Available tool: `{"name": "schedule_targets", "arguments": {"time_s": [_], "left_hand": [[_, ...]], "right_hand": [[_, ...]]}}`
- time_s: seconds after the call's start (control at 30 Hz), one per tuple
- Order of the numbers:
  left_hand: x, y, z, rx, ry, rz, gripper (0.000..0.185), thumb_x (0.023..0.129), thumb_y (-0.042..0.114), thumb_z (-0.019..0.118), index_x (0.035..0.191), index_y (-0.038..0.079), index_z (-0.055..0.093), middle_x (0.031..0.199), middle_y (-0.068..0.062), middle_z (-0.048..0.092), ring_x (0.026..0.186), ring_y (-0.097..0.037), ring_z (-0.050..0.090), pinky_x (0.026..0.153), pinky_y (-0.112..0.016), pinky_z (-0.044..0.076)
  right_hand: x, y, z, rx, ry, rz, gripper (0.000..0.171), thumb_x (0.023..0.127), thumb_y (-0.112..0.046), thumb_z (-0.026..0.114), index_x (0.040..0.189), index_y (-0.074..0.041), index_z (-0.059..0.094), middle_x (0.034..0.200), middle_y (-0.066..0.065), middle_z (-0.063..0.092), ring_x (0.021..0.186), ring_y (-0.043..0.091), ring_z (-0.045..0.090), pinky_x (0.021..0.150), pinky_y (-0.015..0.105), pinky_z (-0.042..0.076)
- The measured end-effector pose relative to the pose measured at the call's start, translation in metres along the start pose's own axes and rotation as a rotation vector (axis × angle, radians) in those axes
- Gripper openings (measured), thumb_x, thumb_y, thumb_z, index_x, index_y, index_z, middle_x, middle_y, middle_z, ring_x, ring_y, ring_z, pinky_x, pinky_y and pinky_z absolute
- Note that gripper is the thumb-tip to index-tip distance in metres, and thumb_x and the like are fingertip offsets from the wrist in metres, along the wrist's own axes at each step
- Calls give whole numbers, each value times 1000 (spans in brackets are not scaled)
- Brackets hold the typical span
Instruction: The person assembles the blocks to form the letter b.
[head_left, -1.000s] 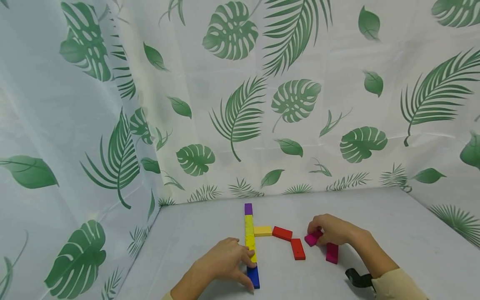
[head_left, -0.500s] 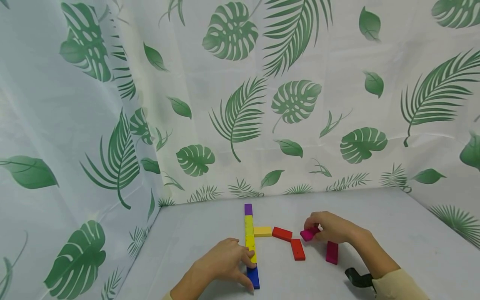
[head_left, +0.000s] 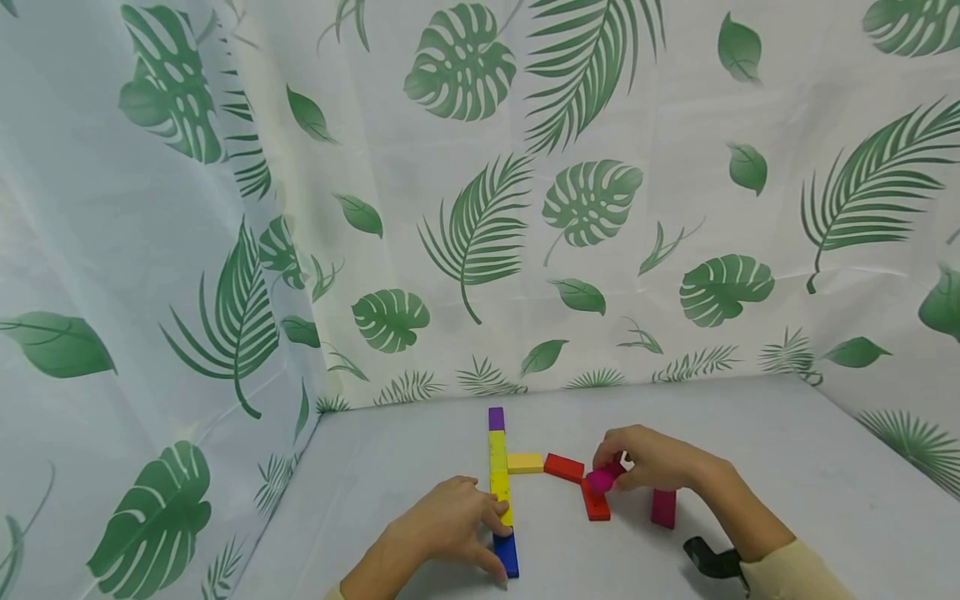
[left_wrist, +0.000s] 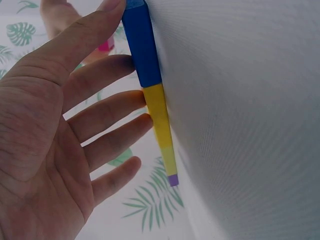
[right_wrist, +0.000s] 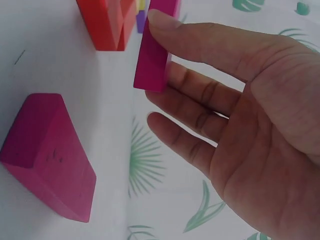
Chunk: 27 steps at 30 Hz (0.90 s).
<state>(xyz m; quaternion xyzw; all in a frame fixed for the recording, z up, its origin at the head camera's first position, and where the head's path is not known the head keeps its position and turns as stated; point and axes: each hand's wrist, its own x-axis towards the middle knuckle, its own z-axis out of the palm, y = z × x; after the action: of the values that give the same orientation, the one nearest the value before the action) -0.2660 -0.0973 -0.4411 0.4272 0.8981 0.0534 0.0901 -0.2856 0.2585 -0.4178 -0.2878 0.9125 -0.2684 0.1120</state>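
Note:
My right hand (head_left: 663, 457) pinches a magenta block (right_wrist: 156, 55) between thumb and fingers. In the head view that block overlaps the upper end of a red block (head_left: 597, 504). My left hand (head_left: 453, 521) lies along the left side of a straight row of blocks, its fingers fairly straight. Its thumb touches the near end of the blue block (left_wrist: 142, 47), and other fingertips touch the blue and yellow block (left_wrist: 159, 112) sides. Beyond these in the row come a lighter yellow block (head_left: 498, 450) and a purple block (head_left: 497, 418).
A pale orange block (head_left: 525, 463) runs right from the row, followed by another red block (head_left: 564, 467). A second magenta block (head_left: 663, 508) rests below my right wrist. A black curved device (head_left: 711, 560) is at the right sleeve. A leaf-patterned curtain (head_left: 495, 208) rises behind the table.
My right hand has carried its magenta block leftward, away from the other magenta block and over to the lower red block. My left hand and the row stay put.

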Motion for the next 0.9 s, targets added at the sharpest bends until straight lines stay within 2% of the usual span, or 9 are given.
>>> {"name": "schedule_targets", "arguments": {"time_s": [0.07,0.27,0.33,0.6,0.9], "left_hand": [[0,0,0,0,-1,1,51,73,68,84,117,42,78,135,15,69,128,1,61,118,-40,44],[0,-1,2,3,8,3,52,73,69,83,117,42,78,134,14,69,128,1,61,118,-40,45],[1,-1,2,3,8,3,51,73,69,83,117,42,78,134,14,69,128,1,61,118,-40,45],[1,0,-1,5,-3,-6,50,73,68,83,116,42,78,134,15,69,125,1,62,118,-41,45],[1,0,1,7,-12,-23,50,73,68,84,116,43,78,134,15,70,126,0,62,119,-42,44]], "right_hand": [[0,0,1,6,-3,-1,27,87,-12,83,108,-28,77,103,-11,67,101,15,60,82,28,58],[0,-5,4,15,-14,-23,27,87,-14,83,109,-29,78,104,-13,68,101,14,61,88,43,60],[1,-9,4,22,-26,-42,27,87,-15,83,110,-29,78,104,-13,69,101,14,61,89,44,60],[6,-21,11,56,-72,-67,23,87,-18,84,106,-31,79,100,-12,68,100,15,61,82,29,57],[10,-31,21,60,-105,-28,25,83,-20,88,101,-34,78,99,-13,67,99,14,60,82,29,56]]}}
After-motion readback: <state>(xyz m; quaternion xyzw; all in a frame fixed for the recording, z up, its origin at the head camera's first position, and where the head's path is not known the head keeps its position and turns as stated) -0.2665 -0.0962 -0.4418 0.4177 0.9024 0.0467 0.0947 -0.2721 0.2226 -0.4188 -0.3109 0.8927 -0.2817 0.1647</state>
